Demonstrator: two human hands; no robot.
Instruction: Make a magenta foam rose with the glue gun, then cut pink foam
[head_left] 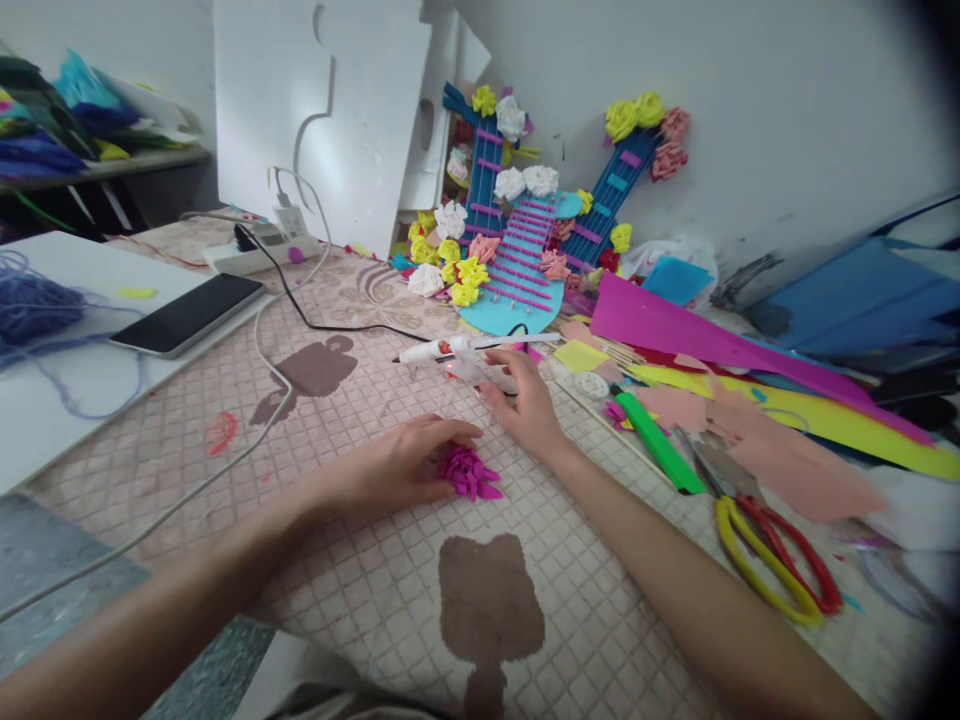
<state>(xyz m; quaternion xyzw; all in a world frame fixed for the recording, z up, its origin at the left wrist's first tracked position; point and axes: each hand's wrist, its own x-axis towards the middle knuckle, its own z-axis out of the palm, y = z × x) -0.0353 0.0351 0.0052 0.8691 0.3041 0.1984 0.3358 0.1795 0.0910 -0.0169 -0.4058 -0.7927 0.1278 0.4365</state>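
Note:
My left hand (pixel 401 462) rests on the table with its fingers curled around a small magenta foam flower (pixel 466 472), pinning it to the cloth. My right hand (pixel 521 395) reaches forward and closes on the handle of a white hot glue gun (pixel 457 353), which lies on the table with its nozzle pointing left. A black cord runs from the glue gun toward the power strip (pixel 255 250).
A phone (pixel 187 312) lies on a white board at left. Foam-flower guitar models (pixel 517 240) lean on the wall behind. Coloured foam sheets (pixel 720 350), a green cutter (pixel 660 442) and yellow-and-red scissors (pixel 772 560) crowd the right side. White foam boards (pixel 322 110) stand at the back.

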